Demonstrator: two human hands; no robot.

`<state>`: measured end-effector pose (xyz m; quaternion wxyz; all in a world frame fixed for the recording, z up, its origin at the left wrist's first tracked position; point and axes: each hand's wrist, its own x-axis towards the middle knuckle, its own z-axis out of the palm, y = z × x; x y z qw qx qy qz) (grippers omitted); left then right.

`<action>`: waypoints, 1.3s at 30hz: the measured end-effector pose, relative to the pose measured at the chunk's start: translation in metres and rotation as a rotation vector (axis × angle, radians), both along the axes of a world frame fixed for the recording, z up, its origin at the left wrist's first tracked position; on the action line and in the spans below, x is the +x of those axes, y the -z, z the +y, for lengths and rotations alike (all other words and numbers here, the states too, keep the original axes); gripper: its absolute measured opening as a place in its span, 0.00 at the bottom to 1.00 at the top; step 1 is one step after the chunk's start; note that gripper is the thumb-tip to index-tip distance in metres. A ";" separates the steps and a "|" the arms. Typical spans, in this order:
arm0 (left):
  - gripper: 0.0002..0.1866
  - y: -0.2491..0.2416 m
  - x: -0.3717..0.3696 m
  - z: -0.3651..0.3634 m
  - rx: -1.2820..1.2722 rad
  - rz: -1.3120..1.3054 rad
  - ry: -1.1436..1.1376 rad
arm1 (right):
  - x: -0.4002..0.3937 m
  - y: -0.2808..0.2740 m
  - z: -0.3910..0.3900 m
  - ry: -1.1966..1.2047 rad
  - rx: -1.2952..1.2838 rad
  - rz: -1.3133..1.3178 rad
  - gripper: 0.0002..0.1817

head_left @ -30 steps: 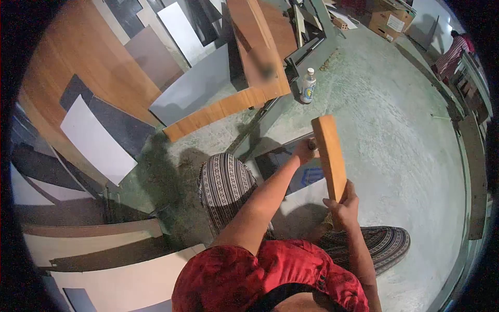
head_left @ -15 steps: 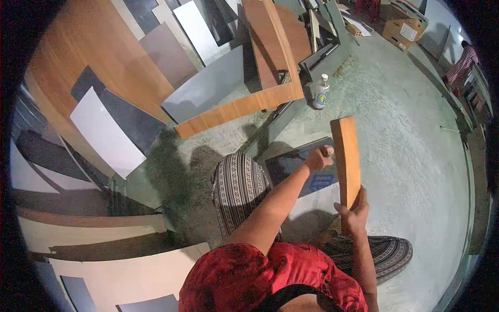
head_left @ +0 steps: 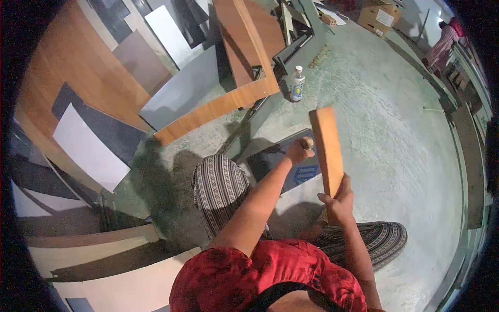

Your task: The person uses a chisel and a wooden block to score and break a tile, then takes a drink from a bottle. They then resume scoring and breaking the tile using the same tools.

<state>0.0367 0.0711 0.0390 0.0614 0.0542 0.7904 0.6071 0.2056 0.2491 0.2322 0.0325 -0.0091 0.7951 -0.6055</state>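
The fingers of our left hand (head_left: 297,152) curl closed round a brown, round-ended object (head_left: 307,142), mostly hidden. Just beside it, at 3 o'clock, we hold a wooden bar (head_left: 328,153), our right hand's (head_left: 340,206) fingers pinching its near end, its far end pointing just short of 12. From the bar, a dark panel (head_left: 271,161) lies at 9 o'clock; a bottle (head_left: 297,85) stands at 11.

No words or numbers can be read. The bottle (head_left: 297,89) carries a blue-and-yellow label, the cardboard box (head_left: 370,24) a white label (head_left: 384,18), and the dark sheet (head_left: 273,156) on the floor (head_left: 395,156) a blue mark (head_left: 305,175), all too small or blurred to make out.
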 end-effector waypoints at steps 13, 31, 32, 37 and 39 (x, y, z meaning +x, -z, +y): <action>0.18 -0.072 0.028 0.008 -0.155 0.236 -0.025 | 0.007 -0.017 -0.001 0.051 0.133 0.097 0.43; 0.20 -0.032 0.002 0.007 -0.473 0.085 0.067 | 0.009 -0.012 0.003 -0.025 0.515 -0.098 0.35; 0.20 0.014 -0.011 0.006 -0.563 0.342 0.092 | 0.009 -0.008 0.004 -0.038 0.561 -0.052 0.34; 0.23 0.002 -0.011 0.005 -0.815 0.376 0.227 | 0.009 -0.012 0.005 -0.065 0.553 -0.093 0.34; 0.25 0.003 -0.011 0.004 -0.777 0.356 0.255 | 0.010 -0.011 0.006 -0.069 0.542 -0.080 0.34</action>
